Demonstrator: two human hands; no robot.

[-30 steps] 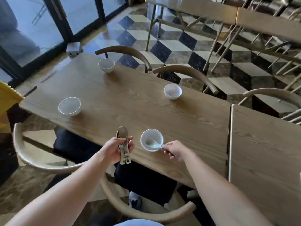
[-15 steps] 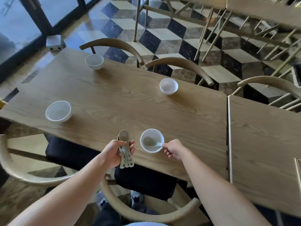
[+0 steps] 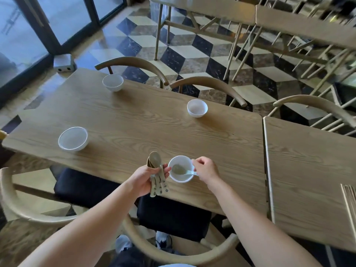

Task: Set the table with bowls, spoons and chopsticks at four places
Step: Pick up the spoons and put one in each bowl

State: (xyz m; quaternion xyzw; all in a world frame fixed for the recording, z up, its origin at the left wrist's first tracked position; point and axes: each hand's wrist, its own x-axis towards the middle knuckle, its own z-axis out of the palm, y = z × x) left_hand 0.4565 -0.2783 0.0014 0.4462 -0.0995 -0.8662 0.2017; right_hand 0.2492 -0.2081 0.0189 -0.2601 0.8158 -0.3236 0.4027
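Four white bowls stand on the wooden table [image 3: 146, 132]: one near me [image 3: 181, 177], one at near left [image 3: 73, 139], one at far left [image 3: 113, 82], one at far right [image 3: 197, 108]. My right hand [image 3: 206, 168] pinches the handle of a pale spoon [image 3: 181, 169] whose scoop lies inside the near bowl. My left hand [image 3: 144, 179] grips a stack of spoons [image 3: 157, 174] just left of that bowl, scoops pointing away from me.
Curved wooden chairs with dark cushions [image 3: 173, 214] line both long sides. A second table [image 3: 312, 180] abuts on the right, with a bundle of chopsticks [image 3: 349, 201] at its right edge. Glass doors are at far left.
My right hand has shifted slightly up along the bowl's right rim, still on the spoon handle. The left hand keeps its stack. The camera view has swung a little.
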